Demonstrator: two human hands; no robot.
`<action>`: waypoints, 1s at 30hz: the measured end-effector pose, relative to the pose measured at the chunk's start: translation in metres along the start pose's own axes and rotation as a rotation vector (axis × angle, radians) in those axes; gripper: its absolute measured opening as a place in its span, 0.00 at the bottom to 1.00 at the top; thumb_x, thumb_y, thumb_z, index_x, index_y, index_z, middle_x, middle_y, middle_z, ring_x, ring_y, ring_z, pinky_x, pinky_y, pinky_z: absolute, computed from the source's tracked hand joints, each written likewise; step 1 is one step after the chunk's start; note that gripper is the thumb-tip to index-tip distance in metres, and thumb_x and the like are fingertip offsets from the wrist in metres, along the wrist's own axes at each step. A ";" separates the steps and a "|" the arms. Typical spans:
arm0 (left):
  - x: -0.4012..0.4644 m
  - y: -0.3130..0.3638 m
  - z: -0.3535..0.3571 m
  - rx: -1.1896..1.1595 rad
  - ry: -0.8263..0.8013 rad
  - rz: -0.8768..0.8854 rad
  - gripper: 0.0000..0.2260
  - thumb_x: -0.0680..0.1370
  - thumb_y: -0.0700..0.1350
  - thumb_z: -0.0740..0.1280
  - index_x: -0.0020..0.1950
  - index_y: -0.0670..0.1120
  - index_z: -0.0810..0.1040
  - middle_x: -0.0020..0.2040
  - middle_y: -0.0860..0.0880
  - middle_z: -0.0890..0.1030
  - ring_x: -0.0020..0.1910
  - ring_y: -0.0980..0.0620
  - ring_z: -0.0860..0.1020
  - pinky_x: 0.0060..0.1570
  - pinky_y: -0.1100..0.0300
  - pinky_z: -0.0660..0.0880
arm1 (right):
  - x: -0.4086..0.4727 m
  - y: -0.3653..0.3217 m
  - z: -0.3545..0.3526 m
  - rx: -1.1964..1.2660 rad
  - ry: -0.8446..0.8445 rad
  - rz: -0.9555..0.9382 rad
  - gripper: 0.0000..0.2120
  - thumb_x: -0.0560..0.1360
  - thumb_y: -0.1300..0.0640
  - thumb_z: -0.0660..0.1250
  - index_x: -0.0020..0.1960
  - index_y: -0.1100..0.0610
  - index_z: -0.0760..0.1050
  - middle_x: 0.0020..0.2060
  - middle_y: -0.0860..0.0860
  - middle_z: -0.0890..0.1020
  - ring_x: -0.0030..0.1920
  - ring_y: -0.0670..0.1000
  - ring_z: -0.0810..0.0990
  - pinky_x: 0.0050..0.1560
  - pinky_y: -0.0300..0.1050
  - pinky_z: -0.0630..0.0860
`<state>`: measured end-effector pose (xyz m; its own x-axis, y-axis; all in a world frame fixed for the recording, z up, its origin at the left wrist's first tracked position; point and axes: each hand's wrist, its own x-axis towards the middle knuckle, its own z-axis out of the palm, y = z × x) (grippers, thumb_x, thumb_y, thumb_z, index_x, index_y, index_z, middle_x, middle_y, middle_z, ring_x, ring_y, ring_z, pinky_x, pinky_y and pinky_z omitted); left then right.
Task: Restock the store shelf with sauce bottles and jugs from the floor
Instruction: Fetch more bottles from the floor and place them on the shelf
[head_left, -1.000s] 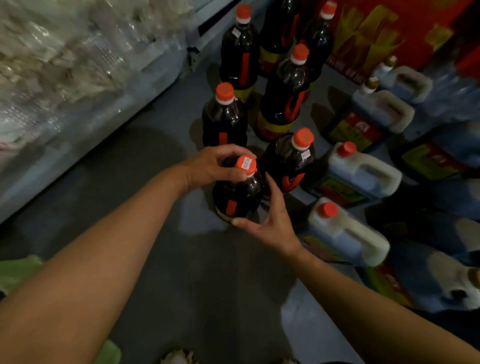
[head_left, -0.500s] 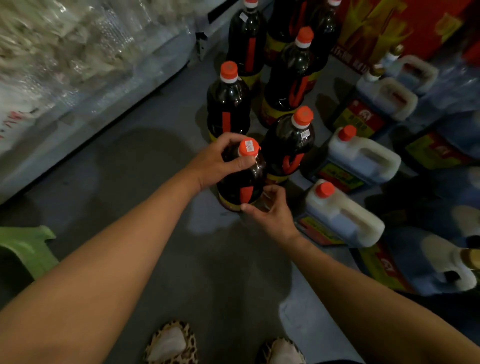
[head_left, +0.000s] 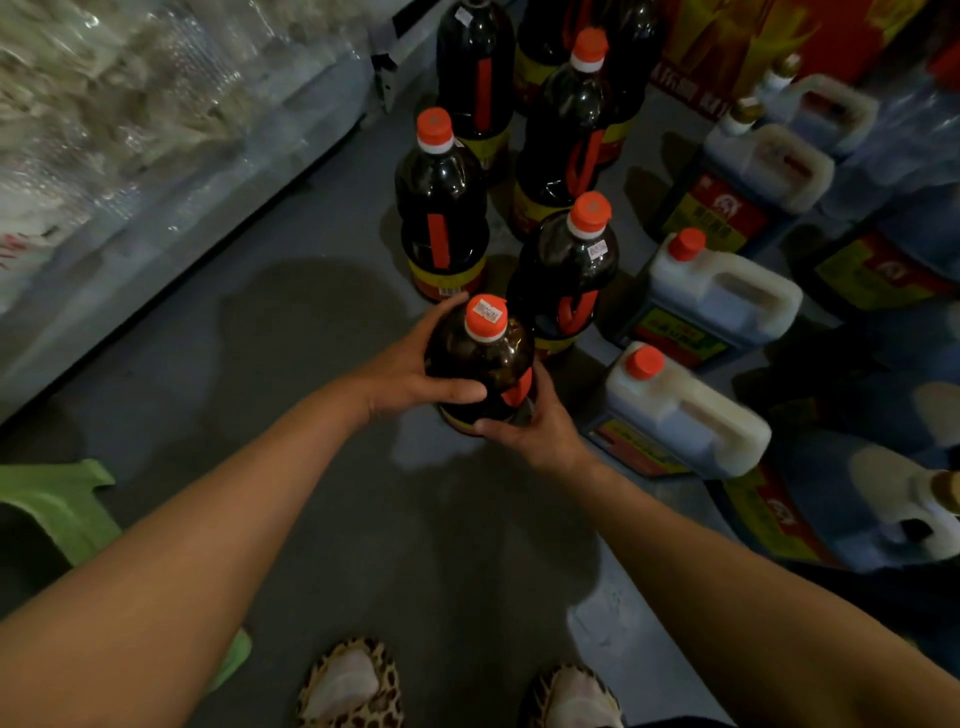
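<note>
both hands are wrapping one dark plastic sauce bottle with an orange cap (head_left: 480, 358): left hand (head_left: 402, 374) is curling round its shoulder, thumb lying across the front; right hand (head_left: 535, 426) is cupping its lower side near the base. bottle is sitting over the grey floor (head_left: 311, 338), just in front of more dark bottles (head_left: 444, 208). white handled jugs with orange caps (head_left: 717, 296) are standing to the right.

One head-worn view looks steeply down over both forearms at the floor (head_left: 322, 519), close enough that the feet (head_left: 353, 686) show at the bottom edge; the wide lens bends the shelf (head_left: 156, 156) at upper left
</note>
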<state>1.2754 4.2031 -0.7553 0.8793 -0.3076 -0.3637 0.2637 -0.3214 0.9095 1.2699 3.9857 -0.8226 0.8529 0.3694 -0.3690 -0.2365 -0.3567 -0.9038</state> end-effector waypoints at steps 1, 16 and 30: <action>0.001 0.000 -0.001 -0.007 0.010 -0.002 0.51 0.61 0.56 0.80 0.79 0.57 0.56 0.75 0.55 0.66 0.73 0.58 0.66 0.70 0.57 0.67 | 0.001 0.001 0.000 -0.031 -0.016 -0.006 0.54 0.68 0.61 0.81 0.82 0.52 0.49 0.73 0.44 0.64 0.74 0.44 0.62 0.71 0.39 0.65; 0.017 0.032 0.009 -0.097 0.386 -0.193 0.41 0.60 0.75 0.72 0.67 0.55 0.73 0.60 0.56 0.80 0.58 0.55 0.79 0.59 0.56 0.75 | -0.014 -0.009 0.008 0.375 -0.198 0.212 0.35 0.68 0.56 0.79 0.72 0.48 0.71 0.67 0.46 0.79 0.69 0.50 0.76 0.69 0.52 0.74; 0.017 0.024 -0.036 -0.506 0.176 -0.409 0.24 0.71 0.59 0.70 0.63 0.48 0.80 0.56 0.49 0.85 0.56 0.52 0.83 0.53 0.58 0.75 | -0.006 -0.005 0.027 0.566 -0.242 0.321 0.26 0.74 0.44 0.70 0.71 0.43 0.73 0.67 0.47 0.80 0.67 0.52 0.79 0.64 0.59 0.76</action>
<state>1.3111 4.2223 -0.7322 0.7095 -0.0855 -0.6995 0.7047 0.0915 0.7036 1.2534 4.0090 -0.8218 0.5877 0.5250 -0.6156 -0.7224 -0.0021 -0.6915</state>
